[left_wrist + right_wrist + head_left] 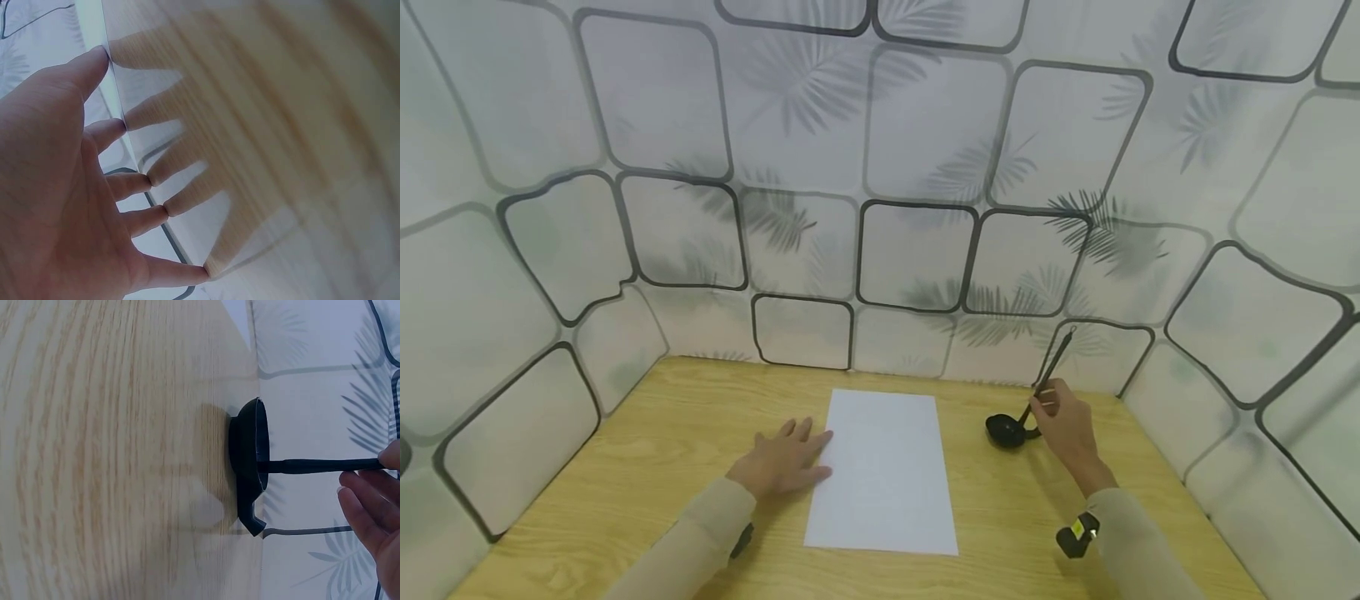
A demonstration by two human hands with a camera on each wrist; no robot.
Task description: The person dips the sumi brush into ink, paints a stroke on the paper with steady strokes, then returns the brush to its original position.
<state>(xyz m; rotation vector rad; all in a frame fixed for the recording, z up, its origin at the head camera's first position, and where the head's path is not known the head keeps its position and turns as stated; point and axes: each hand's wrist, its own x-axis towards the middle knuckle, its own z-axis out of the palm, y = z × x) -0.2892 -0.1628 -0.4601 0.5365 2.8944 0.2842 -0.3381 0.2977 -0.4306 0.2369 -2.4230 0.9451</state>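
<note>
Near the right side of the table, my right hand (1065, 422) pinches the upper part of a slim black calligraphy brush (1054, 364) with a small loop at its top end. The brush leans, and its lower tip is hidden inside a small black dish (1004, 431) with a short stub at one side. In the right wrist view the brush shaft (319, 465) runs from the fingers into the dish (247, 444). My left hand (782, 460) is spread on the table, its thumb and index fingertip at the left edge of a white sheet of paper (883, 475).
The light wood table (685, 433) meets patterned fabric walls (805, 242) at the back and both sides. Dark devices sit at the wrists, the right one (1077, 535) showing a yellow patch.
</note>
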